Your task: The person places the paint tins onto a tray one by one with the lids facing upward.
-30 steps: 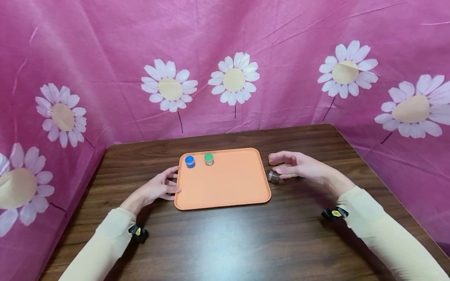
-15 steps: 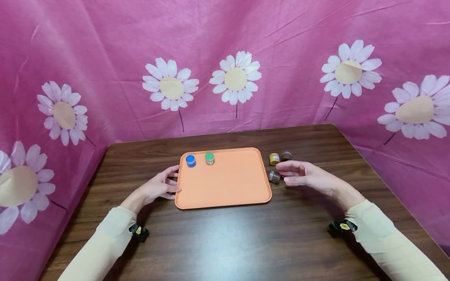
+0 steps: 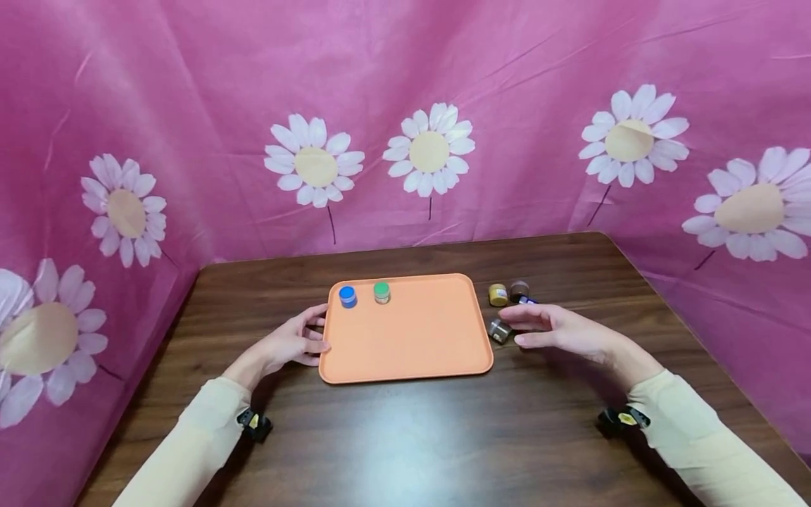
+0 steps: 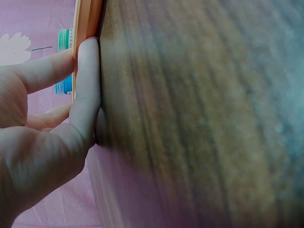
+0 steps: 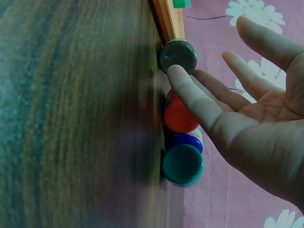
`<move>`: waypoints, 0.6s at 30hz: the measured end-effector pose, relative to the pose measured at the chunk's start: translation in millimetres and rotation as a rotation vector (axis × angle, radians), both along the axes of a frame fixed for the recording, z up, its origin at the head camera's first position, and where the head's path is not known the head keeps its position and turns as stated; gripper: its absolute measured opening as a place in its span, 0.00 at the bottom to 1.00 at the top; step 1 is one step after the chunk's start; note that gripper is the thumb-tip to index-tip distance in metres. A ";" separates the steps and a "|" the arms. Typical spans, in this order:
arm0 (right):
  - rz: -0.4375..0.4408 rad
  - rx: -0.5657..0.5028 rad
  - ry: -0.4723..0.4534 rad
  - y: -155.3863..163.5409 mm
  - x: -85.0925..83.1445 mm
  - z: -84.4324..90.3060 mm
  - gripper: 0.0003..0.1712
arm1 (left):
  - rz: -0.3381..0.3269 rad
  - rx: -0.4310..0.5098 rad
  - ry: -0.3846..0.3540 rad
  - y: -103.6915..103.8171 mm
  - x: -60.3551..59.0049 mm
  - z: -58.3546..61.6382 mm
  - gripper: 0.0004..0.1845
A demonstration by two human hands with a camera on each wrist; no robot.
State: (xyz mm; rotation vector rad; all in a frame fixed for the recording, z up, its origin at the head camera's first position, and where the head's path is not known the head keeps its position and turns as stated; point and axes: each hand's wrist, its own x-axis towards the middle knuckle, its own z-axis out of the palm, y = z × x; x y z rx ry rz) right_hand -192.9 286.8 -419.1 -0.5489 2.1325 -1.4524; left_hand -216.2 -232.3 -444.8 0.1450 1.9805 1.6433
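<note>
An orange tray (image 3: pixel 418 352) lies flat on the dark wooden table (image 3: pixel 412 436). At its far left corner stand a blue-lidded jar (image 3: pixel 347 296) and a green-lidded jar (image 3: pixel 381 292). My left hand (image 3: pixel 319 331) rests against the tray's left rim (image 4: pixel 87 23) with relaxed fingers. My right hand (image 3: pixel 516 328) hovers open just right of the tray. Its thumb (image 5: pixel 190 95) reaches to a grey-lidded jar (image 3: pixel 500 329) by the tray's right edge. Beyond the hand stand a yellow jar (image 3: pixel 498 294) and a brown jar (image 3: pixel 519 289). The right wrist view also shows red-lidded (image 5: pixel 179 114), blue-lidded (image 5: pixel 186 141) and teal-lidded (image 5: pixel 183 164) jars under the palm.
Pink cloth with white daisies (image 3: pixel 429 151) walls the table at the back and on both sides. Bare tabletop stretches in front of the tray. The table's right edge (image 3: pixel 671 310) runs close behind the jars.
My right hand has drawn back toward me, uncovering the yellow and brown jars. The left hand stays on the tray's edge. The head view has tilted slightly.
</note>
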 end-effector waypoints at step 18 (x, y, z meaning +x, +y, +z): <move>-0.020 0.081 0.023 -14.6 5.5 -11.4 0.38 | 0.003 -0.009 0.012 -0.2 1.9 -2.7 0.47</move>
